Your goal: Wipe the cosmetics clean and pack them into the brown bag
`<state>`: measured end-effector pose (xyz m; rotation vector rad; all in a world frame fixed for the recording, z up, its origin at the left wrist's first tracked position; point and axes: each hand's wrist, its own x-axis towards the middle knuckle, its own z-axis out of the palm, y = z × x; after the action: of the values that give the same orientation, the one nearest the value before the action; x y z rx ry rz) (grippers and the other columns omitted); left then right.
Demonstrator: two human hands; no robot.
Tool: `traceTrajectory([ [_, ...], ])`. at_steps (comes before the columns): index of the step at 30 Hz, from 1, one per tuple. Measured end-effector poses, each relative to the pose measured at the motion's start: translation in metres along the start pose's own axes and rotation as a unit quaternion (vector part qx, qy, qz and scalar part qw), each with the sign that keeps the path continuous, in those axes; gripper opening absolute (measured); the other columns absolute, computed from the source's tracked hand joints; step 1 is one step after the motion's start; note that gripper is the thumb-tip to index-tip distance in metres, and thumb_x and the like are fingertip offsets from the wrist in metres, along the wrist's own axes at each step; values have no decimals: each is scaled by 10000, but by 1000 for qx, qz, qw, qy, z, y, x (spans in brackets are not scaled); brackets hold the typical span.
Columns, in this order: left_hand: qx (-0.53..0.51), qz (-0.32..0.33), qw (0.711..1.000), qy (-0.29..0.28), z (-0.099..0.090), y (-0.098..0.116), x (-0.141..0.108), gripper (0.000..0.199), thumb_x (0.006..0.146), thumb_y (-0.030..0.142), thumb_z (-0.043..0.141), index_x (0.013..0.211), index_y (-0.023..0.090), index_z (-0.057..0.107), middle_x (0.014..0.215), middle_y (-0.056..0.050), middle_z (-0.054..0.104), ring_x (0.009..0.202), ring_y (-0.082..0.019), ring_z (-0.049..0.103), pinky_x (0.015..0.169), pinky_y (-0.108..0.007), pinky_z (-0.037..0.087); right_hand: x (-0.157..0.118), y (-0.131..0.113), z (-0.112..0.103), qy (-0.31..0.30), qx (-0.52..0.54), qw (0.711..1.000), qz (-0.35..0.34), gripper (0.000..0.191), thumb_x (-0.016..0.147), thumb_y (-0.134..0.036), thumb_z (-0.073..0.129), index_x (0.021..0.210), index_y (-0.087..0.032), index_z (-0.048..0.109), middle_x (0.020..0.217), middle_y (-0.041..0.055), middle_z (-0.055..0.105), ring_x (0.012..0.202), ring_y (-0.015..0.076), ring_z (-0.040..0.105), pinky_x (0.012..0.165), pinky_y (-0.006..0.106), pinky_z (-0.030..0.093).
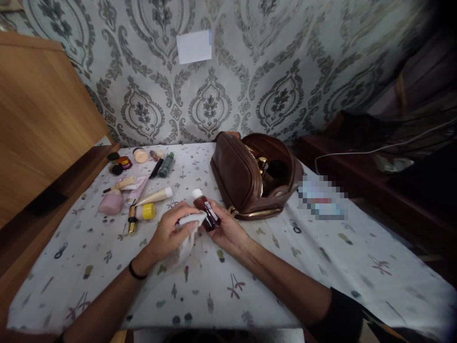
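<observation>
In my right hand (230, 231) is a small dark red-brown bottle (208, 215) with a white cap and a pale label, tilted a little to the left. My left hand (174, 226) pinches a white cloth or tissue (191, 219), which touches the side of the bottle and hangs down below the fingers. Just behind my right hand stands a brown leather toiletry bag (237, 174), its top unzipped. Gold-capped items (263, 164) show inside it; the rest of its contents is dark.
Several cosmetics lie at the left: a cream tube (155, 196), a yellow-capped container (147, 211), a pink pouch-like item (110, 202), a green bottle (166, 165) and an amber jar (124, 162). A wooden cabinet (46, 95) borders the left; a blurred-out item (323, 197) lies right of the bag.
</observation>
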<state>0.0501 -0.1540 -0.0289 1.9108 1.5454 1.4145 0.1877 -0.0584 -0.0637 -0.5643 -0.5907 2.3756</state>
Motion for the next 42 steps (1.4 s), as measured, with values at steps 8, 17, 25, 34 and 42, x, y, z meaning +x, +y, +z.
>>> traceTrajectory([
  [8, 38, -69, 992, 99, -2, -10, -1, 199, 920, 310, 574, 1069, 202, 651, 1003, -50, 662, 937, -202, 606, 815, -310, 480, -7, 0, 2, -39, -8, 996, 83, 323, 756, -454, 782, 921, -190, 698, 849, 33, 730, 737, 155, 651, 598, 257, 457],
  [17, 43, -2, 997, 69, 3, -8, -3, 190, 926, 257, 585, 1108, 225, 627, 981, -41, 625, 920, -189, 593, 809, -313, 487, -9, 0, 8, -48, -51, 998, -1, 263, 677, -342, 846, 857, -183, 738, 783, -23, 696, 710, 103, 570, 680, 226, 432],
  [25, 89, 108, 987, -81, 13, -1, -10, 263, 927, 161, 555, 1170, 231, 628, 1050, -66, 577, 961, -181, 598, 812, -295, 507, -1, -6, 1, -6, 16, 997, 70, 239, 786, -404, 749, 858, -176, 741, 873, 9, 755, 848, 146, 655, 854, 271, 488],
  [34, 117, 9, 989, 86, 7, -10, -3, 184, 916, 202, 577, 1097, 209, 610, 961, -32, 637, 898, -176, 610, 793, -299, 496, -7, -1, 9, -20, 17, 999, 38, 274, 686, -327, 849, 887, -176, 742, 817, -20, 745, 712, 104, 634, 672, 218, 495],
  [42, 113, 103, 988, -34, 17, -2, -10, 235, 934, 168, 552, 1162, 207, 591, 964, -49, 593, 895, -162, 599, 783, -283, 517, 0, -9, 4, 27, 97, 993, 63, 271, 961, -370, 549, 924, -154, 707, 854, 37, 738, 792, 134, 673, 804, 253, 543],
])
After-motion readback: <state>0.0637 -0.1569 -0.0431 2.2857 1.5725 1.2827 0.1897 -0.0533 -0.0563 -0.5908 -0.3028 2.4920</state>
